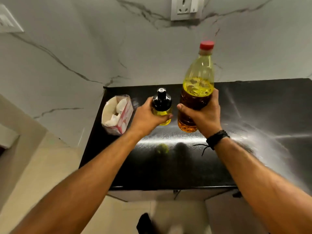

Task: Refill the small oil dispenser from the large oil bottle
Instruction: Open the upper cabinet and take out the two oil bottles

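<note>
While both bottles are held above the black table (168, 166), the scene is set out as follows.

Left hand: the left hand (145, 118) is seen at the centre of the view, its grip closed round the lower body of the small oil dispenser (161, 107), fingers curled about the glass.

Small oil dispenser: it is held roughly upright, clear of the table; a black top and a pale cap are seen above, and yellow oil is seen in the lower part between the fingers.

Right hand: the right hand (202, 114) is wrapped round the lower half of the large oil bottle (197, 86), the grip closed on it; a black corded wristband (217, 139) is worn at the wrist.

Large oil bottle: it is held just beside the dispenser, to its right, tilted slightly and lifted off the table; the red cap (206, 44) is still on, and oil is seen filling roughly the lower half.

Table: a glossy black surface, on which reflections of both bottles are seen.

Left edge of table: an opened carton (118, 115) with white contents is stood near the marble wall (76, 56).

Wall: a socket and switch plate (186, 8) is mounted above.
</note>
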